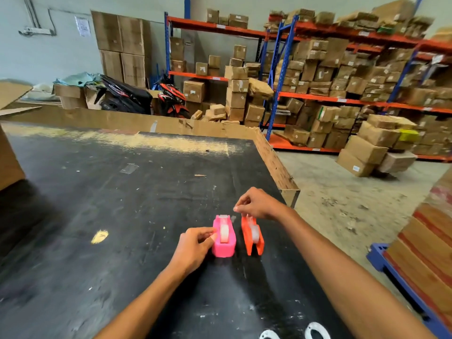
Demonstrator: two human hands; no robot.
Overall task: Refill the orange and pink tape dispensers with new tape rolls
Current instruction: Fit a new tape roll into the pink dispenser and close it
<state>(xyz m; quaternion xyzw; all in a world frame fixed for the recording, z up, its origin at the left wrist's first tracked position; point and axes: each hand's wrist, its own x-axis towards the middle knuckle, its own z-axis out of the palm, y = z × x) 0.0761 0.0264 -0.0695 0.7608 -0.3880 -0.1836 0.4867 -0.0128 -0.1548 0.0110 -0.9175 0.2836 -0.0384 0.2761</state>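
Note:
A pink tape dispenser (223, 237) and an orange tape dispenser (253, 237) stand side by side on the black table (122, 204), each with a clear tape roll in it. My left hand (193, 250) rests against the pink dispenser's left side, thumb and fingers touching it. My right hand (259, 204) hovers over the far end of the orange dispenser with fingertips pinched together; a thin strip of tape may be between them, too faint to be sure.
Two white rings (315, 331) lie at the table's near edge. A cardboard rim (276, 162) borders the table's far and right sides. A brown box (9, 162) stands at left. Shelves of cartons, a blue pallet (391, 265) and a concrete floor lie to the right.

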